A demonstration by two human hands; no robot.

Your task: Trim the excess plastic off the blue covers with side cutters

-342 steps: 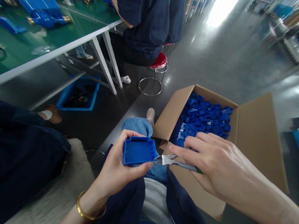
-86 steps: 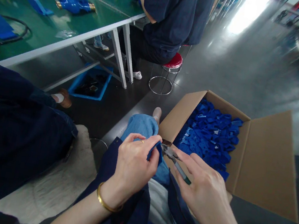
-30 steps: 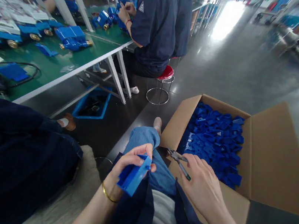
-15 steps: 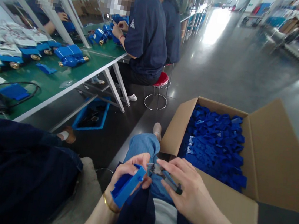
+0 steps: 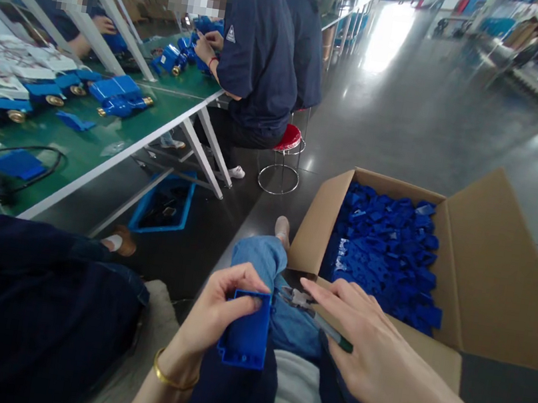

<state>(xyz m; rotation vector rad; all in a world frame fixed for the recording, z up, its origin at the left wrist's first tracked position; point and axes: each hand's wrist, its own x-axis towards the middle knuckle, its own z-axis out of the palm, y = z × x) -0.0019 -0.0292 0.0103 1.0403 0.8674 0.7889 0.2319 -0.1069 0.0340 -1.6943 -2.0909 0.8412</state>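
Above my lap, my left hand (image 5: 220, 305) grips a blue plastic housing (image 5: 249, 336) by its upper edge, thumb inside. The housing's open, hollow side faces me. To its right, my right hand (image 5: 351, 325) holds a pair of cutting pliers (image 5: 311, 309) with a dark green handle end. The metal jaws point left toward the housing, a small gap away from it. My fingers lie stretched along the pliers and hide part of the handles.
A cardboard box (image 5: 318, 226) full of blue plastic parts (image 5: 384, 245) stands open at my right. At left, a green workbench (image 5: 123, 129) carries blue valve-like units (image 5: 120, 95). A blue bin (image 5: 180, 215) sits under it. Co-workers sit along the bench, one on a red stool (image 5: 288, 138).
My left hand has turned the housing so its hollow side now faces me. My right hand has drawn the pliers a little to the right, away from the housing.
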